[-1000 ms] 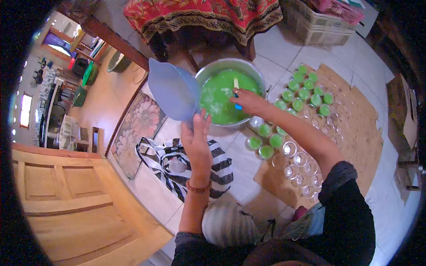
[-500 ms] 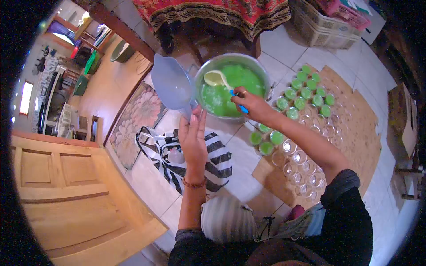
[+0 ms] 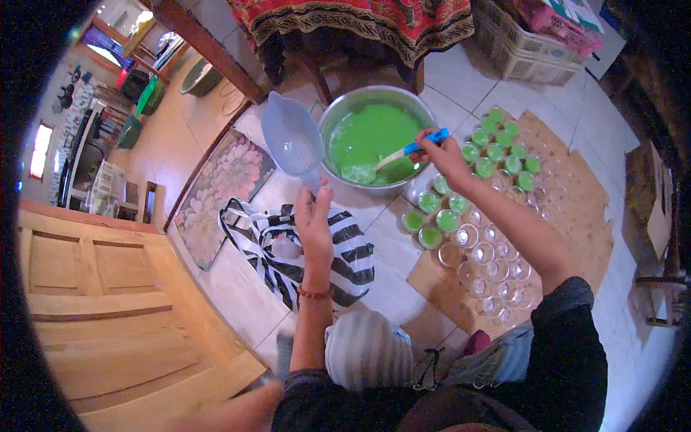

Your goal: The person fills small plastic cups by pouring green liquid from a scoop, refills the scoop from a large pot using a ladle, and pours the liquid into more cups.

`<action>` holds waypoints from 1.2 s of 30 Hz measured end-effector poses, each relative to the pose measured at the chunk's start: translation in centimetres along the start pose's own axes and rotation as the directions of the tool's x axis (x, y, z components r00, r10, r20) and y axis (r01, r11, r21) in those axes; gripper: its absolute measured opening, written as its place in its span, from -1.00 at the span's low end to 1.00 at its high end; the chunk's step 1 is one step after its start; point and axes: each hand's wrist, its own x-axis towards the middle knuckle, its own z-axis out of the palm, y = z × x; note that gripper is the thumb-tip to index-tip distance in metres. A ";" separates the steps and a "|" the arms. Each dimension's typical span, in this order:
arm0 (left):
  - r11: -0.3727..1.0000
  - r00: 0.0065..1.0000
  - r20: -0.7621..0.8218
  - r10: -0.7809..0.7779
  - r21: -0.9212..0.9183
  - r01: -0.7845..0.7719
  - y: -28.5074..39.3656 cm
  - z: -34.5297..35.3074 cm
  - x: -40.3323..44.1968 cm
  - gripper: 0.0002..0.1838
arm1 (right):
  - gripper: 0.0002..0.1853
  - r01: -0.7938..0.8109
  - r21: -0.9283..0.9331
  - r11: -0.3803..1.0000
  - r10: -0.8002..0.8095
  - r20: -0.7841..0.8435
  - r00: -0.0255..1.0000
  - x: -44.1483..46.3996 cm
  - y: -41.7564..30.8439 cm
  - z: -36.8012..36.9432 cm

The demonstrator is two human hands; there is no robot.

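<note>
My left hand [image 3: 314, 227] is closed on the handle of a blue-grey plastic jug [image 3: 291, 137], held just left of a large metal pot [image 3: 324, 122]. Green liquid [image 3: 378, 133] fills much of the pot, with pale foam near its front edge. In my right hand [image 3: 445, 160] is the blue handle of a ladle [image 3: 392, 158], its pale bowl down at the foam. Several cups of green liquid [image 3: 447, 220] stand right of the pot, beside several clear cups [image 3: 482, 252] without green in them.
A black-and-white striped bag [image 3: 353, 255] lies on the tiles below the jug. Brown cardboard [image 3: 576, 194] lies under the cups. A wooden door [image 3: 108, 309] is at the left, crates [image 3: 536, 61] at the upper right. Another person's blurred arm [image 3: 230, 414] shows at the bottom left.
The ladle, earlier raised with its bowl at the pot's left side, is now low at the front, its handle tilted up right. My right hand moved right. A blurred arm has appeared bottom left.
</note>
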 end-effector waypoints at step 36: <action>0.629 0.971 0.231 0.066 0.746 -0.220 1.2 2.5 3.7 -0.46 | -0.77 0.167 -0.096 0.981 -0.182 -0.177 0.967 -0.1 -5.5 -5.2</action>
